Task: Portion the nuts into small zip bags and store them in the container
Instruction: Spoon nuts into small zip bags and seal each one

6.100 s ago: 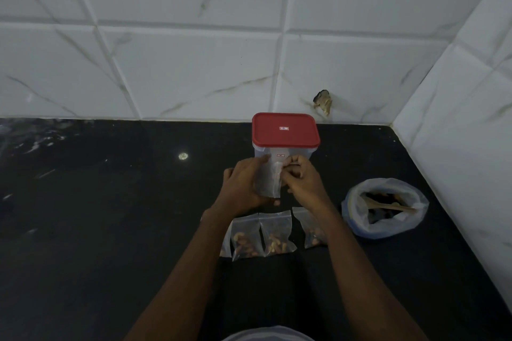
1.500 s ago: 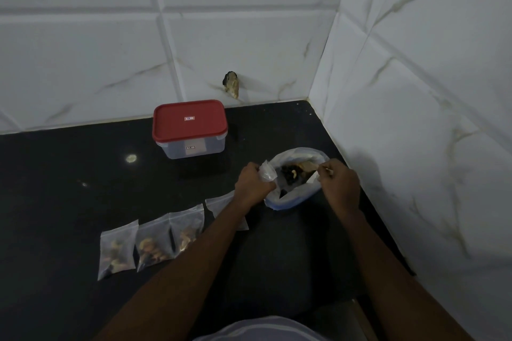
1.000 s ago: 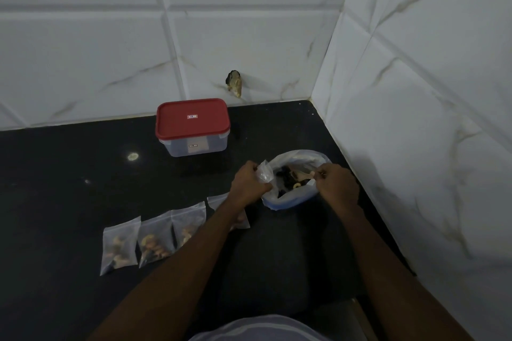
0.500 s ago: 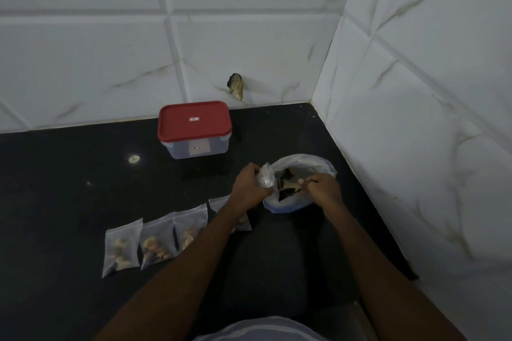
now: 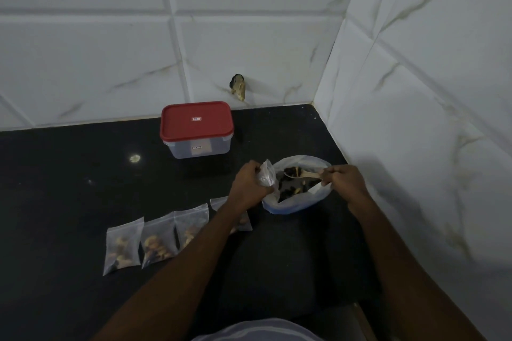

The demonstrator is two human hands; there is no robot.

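Observation:
My left hand (image 5: pixel 248 185) grips a small clear zip bag (image 5: pixel 265 174) at the left rim of the big plastic bag of nuts (image 5: pixel 297 203). My right hand (image 5: pixel 345 180) holds the handle of a wooden spoon (image 5: pixel 300 173), whose bowl carries nuts above the big bag. Several filled small zip bags (image 5: pixel 159 238) lie in a row on the black counter; the rightmost is partly hidden under my left forearm. The clear container with a red lid (image 5: pixel 196 122) stands closed near the back wall.
White tiled walls close the counter at the back and on the right (image 5: pixel 415 147), forming a corner near the nut bag. A small brownish object (image 5: pixel 238 87) sticks to the back wall. The black counter (image 5: pixel 69 188) stretches to the left.
My right hand has lifted the spoon out of the nut bag with nuts on it, toward the small bag. My left hand still holds the small bag at the rim.

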